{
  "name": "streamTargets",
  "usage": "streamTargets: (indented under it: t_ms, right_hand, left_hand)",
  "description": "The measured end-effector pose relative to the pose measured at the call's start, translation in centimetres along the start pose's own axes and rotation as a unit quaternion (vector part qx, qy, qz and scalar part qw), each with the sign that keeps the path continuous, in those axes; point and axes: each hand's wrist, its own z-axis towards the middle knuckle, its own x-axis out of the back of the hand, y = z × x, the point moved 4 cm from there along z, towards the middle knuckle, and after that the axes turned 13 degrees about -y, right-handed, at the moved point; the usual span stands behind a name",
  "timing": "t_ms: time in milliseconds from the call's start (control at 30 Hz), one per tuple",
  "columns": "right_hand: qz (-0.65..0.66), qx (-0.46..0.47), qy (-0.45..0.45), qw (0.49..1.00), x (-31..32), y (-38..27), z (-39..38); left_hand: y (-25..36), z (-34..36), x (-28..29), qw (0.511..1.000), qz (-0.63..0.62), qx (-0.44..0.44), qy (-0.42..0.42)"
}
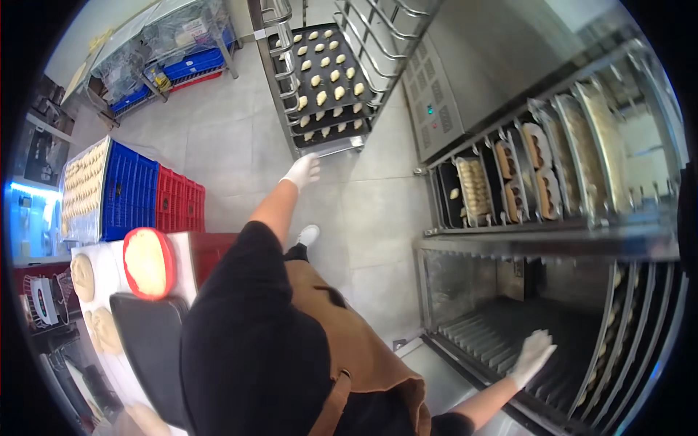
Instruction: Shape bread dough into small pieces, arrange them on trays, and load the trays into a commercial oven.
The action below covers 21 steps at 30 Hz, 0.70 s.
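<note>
My left hand [302, 171], in a white glove, is at the near end of a metal tray rack [338, 147]. Its fingers are loosely stretched, and whether they touch the rack's edge I cannot tell. Dark trays [320, 78] with rows of small pale dough pieces sit in that rack. On the other side, my right hand [534, 357], also gloved, is open with its fingers extended and nothing in it. It is over the lower compartment of a steel cabinet [509, 330], whose slotted rails show below it. Several filled trays [598, 356] stand at that compartment's right side.
In the cabinet's upper compartment are trays of dough and filled loaves [476, 190]. To my left, a table [185, 254] bears a red-rimmed bowl [149, 263] and dark trays [149, 341]. Blue crates [131, 192] and red crates [180, 200] stand beyond it. A wrapped shelf [156, 54] is farther back.
</note>
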Motion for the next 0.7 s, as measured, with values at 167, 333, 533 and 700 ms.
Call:
streamTargets:
  t_ms: [167, 333, 533, 700]
  right_hand:
    - [0.04, -0.271, -0.003, 0.962, -5.3, 25.0, -10.6]
    - [-0.133, -0.522, 0.038, 0.842, -24.4, 37.9, -9.9]
    - [0.02, -0.466, -0.148, 0.872, -46.5, 51.0, 7.0]
    - [0.17, -0.433, -0.089, 0.881, -52.7, 54.4, 13.0]
  left_hand:
    - [4.3, 6.1, 0.4, 0.989, -0.143, -0.023, 0.036]
    - [5.1, 8.2, 1.4, 0.94, -0.297, -0.163, 0.032]
    - [0.9, 3.7, 1.5, 0.947, -0.299, -0.12, 0.005]
    - [-5.7, -5.1, -4.8, 0.975, -0.214, 0.059, -0.015]
